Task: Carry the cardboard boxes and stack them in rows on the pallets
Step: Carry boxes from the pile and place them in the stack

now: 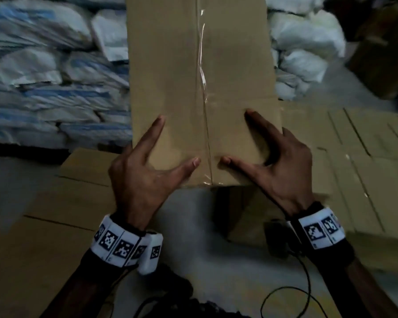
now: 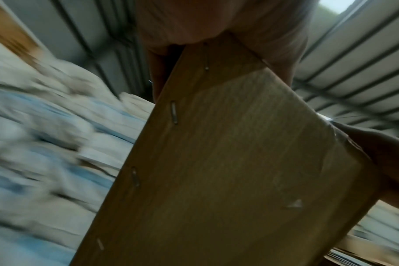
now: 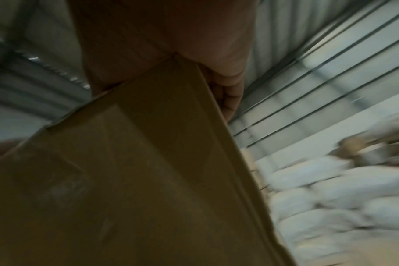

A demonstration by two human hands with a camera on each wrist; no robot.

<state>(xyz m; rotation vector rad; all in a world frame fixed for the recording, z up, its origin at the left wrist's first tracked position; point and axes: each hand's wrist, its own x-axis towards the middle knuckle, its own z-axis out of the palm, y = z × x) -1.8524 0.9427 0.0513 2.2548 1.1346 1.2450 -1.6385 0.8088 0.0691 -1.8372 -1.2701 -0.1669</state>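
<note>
A long brown cardboard box (image 1: 200,88) with a clear tape seam down its top reaches away from me, lifted off the floor. My left hand (image 1: 170,145) grips its near left corner, with index finger and thumb spread on top. My right hand (image 1: 237,136) grips the near right corner the same way. Seen from the left wrist, the stapled side of the box (image 2: 216,171) runs out from my palm. In the right wrist view, my fingers (image 3: 228,90) curl against the side of the box (image 3: 125,180).
Flat rows of cardboard boxes (image 1: 354,157) lie low on the right, and more boxes (image 1: 55,214) lie at the lower left. Stacked white and blue sacks (image 1: 44,76) fill the left background, with white sacks (image 1: 303,42) at the right. A black cable (image 1: 285,294) hangs near me.
</note>
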